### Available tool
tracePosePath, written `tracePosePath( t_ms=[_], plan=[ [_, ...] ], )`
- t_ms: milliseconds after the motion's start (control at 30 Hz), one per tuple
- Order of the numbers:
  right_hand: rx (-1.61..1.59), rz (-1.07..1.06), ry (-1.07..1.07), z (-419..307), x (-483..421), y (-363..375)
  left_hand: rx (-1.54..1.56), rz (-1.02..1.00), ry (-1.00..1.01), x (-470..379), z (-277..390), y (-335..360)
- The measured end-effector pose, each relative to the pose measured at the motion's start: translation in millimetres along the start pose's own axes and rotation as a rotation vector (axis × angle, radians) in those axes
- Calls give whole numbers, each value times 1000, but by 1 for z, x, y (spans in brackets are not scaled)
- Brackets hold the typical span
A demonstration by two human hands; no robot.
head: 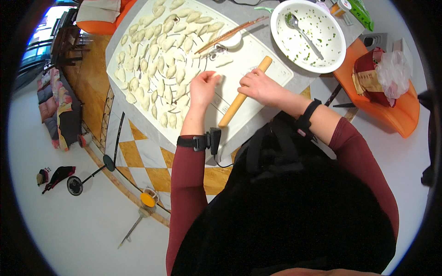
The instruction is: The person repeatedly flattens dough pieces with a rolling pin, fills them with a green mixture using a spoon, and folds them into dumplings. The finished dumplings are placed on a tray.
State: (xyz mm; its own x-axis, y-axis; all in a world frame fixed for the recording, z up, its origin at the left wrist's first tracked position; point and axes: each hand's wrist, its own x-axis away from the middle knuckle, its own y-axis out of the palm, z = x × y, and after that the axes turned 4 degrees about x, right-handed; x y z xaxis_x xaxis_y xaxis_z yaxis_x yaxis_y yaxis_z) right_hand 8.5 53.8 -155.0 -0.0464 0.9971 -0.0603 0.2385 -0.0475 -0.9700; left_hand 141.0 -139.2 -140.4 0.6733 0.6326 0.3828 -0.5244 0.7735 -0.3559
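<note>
Between the thumb and fingers of my left hand (203, 88) is a small pale piece of dough (217, 75), partly hidden by the fingertips. My right hand (259, 86) grips a wooden rolling pin (234, 107) around its middle; the pin lies slanted over the white board (253, 103). Many shaped dumplings (160, 65) cover the board to the left of and beyond my left hand. One more dumpling (224, 61) lies apart, just past my left fingertips. Brown chopsticks (231, 33) rest across a small white bowl (232, 41) at the board's far side.
A large white bowl (307, 63) with green bits and a metal spoon (309, 41) stands on the grey table (257, 36), beyond my right hand. Near it are an orange-filled jar (340, 7) and a green packet (361, 13). An orange chair (393, 114) holding bags stands at right.
</note>
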Motion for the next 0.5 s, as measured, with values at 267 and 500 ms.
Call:
tracePosePath(
  t_ms=[267,500],
  plan=[
    [-222,64,27,-14,30,5,-600,90,172,39,-26,11],
    [-212,162,65,-20,27,8,-823,230,399,9,-23,46]
  ],
)
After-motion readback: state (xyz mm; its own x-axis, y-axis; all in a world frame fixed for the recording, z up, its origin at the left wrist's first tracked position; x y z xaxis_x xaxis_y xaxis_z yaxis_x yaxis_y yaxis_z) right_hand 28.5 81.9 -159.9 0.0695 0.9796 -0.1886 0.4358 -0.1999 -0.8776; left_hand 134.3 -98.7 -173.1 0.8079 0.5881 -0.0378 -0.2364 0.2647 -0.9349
